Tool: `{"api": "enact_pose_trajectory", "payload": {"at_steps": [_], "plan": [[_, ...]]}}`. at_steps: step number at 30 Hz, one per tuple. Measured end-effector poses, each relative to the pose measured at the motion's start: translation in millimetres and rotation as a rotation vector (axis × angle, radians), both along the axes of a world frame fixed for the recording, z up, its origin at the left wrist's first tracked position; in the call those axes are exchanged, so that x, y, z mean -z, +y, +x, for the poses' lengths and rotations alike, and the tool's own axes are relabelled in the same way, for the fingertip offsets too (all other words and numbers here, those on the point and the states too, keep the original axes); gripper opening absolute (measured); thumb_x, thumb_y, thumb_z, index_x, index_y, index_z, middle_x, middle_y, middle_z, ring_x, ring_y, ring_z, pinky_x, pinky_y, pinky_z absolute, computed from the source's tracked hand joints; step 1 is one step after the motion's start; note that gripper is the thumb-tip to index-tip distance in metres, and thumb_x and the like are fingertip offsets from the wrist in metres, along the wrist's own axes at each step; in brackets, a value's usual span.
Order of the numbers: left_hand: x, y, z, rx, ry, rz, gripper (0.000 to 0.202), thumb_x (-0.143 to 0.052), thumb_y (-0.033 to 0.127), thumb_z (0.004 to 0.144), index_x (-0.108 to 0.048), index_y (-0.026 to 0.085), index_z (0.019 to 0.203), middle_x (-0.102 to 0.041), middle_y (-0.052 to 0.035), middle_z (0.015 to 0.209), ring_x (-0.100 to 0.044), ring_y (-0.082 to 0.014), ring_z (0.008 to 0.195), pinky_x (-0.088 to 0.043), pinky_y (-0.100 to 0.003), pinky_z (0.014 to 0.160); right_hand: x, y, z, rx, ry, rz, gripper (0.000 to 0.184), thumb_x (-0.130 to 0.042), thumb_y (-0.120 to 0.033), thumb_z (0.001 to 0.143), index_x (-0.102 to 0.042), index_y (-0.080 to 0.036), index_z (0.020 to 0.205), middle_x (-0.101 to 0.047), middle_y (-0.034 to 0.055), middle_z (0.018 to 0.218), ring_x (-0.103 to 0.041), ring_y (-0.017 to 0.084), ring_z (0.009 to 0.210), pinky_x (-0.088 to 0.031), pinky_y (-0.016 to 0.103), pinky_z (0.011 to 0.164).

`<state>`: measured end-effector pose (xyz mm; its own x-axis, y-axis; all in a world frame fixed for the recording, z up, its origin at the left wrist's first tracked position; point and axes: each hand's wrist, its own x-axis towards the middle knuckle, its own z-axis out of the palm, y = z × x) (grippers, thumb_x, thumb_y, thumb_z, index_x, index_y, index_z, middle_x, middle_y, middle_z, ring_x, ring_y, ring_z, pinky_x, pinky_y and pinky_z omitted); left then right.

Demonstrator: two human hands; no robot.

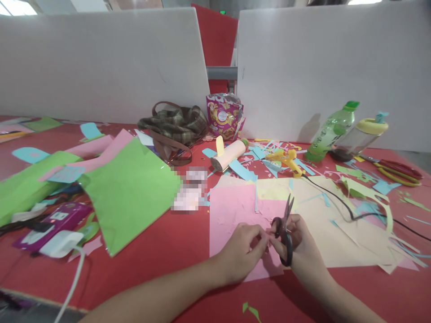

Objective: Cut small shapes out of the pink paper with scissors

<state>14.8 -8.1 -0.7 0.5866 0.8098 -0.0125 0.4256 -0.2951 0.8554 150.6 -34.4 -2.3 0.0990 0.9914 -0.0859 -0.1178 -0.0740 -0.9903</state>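
My right hand [299,244] is closed through the black handles of a pair of scissors [285,224], whose blades point up and away from me. My left hand [244,251] pinches a small pink paper scrap [268,236] right beside the scissor handles. Both hands hover over a pink paper sheet [235,215] lying on the red table [168,251]. A cream sheet [336,229] lies just right of the pink one.
A large green sheet [131,188] and pink sheets lie left. A purple power strip [54,222] with a white plug sits at the near left. A yellow glue gun [286,160], paper roll [230,154], snack bag [224,115], plaid bag [175,123], green bottle [332,130] and red-yellow scissors [397,172] stand behind. White dividers close the back.
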Motion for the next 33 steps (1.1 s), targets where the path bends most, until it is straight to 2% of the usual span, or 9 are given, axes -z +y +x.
{"api": "enact_pose_trajectory", "payload": {"at_steps": [7, 14, 20, 27, 33], "plan": [[0.2, -1, 1, 0.005, -0.013, -0.022, 0.03, -0.03, 0.031, 0.085, -0.051, 0.016, 0.069, -0.058, -0.002, 0.069, -0.048, -0.013, 0.068, -0.036, -0.027, 0.069, -4.2, -2, -1, 0.016, 0.019, -0.031, 0.036, -0.069, -0.018, 0.06, -0.035, -0.024, 0.071, -0.05, -0.0047, 0.069, -0.044, 0.007, 0.044, -0.04, 0.02, 0.041], [-1.4, -1, 0, 0.018, -0.059, -0.002, 0.03, -0.031, 0.029, 0.085, -0.052, 0.015, 0.068, -0.06, -0.0019, 0.068, -0.049, -0.0117, 0.064, -0.037, -0.025, 0.066, -6.1, -3, -1, 0.004, 0.045, -0.028, 0.036, -0.069, -0.018, 0.059, -0.035, -0.024, 0.07, -0.049, -0.0048, 0.07, -0.047, 0.009, 0.05, -0.041, 0.02, 0.043], [-1.8, 0, -1, 0.029, 0.016, 0.061, 0.028, -0.032, 0.025, 0.084, -0.052, 0.016, 0.067, -0.059, -0.0015, 0.065, -0.048, -0.013, 0.065, -0.035, -0.026, 0.067, -6.4, -2, -2, -0.024, 0.038, -0.018, 0.036, -0.068, -0.014, 0.06, -0.035, -0.025, 0.071, -0.048, -0.0046, 0.071, -0.046, 0.009, 0.054, -0.038, 0.018, 0.043], [-0.9, 7, -5, 0.159, 0.07, 0.17, 0.022, -0.034, 0.018, 0.081, -0.05, 0.015, 0.065, -0.056, -0.0003, 0.059, -0.049, -0.011, 0.064, -0.035, -0.024, 0.069, -7.1, -1, -2, -0.048, -0.043, 0.014, 0.032, -0.062, -0.008, 0.063, -0.035, -0.024, 0.071, -0.046, -0.0043, 0.067, -0.044, 0.01, 0.053, -0.04, 0.021, 0.048], [-2.7, 15, -11, 0.268, 0.175, 0.315, 0.018, -0.037, 0.016, 0.077, -0.051, 0.015, 0.066, -0.055, -0.0014, 0.061, -0.048, -0.0118, 0.063, -0.034, -0.026, 0.071, 0.5, -2, 0, -0.107, -0.057, -0.015, 0.027, -0.057, -0.01, 0.066, -0.035, -0.023, 0.074, -0.048, -0.002, 0.069, -0.046, 0.011, 0.055, -0.037, 0.02, 0.042]]}}
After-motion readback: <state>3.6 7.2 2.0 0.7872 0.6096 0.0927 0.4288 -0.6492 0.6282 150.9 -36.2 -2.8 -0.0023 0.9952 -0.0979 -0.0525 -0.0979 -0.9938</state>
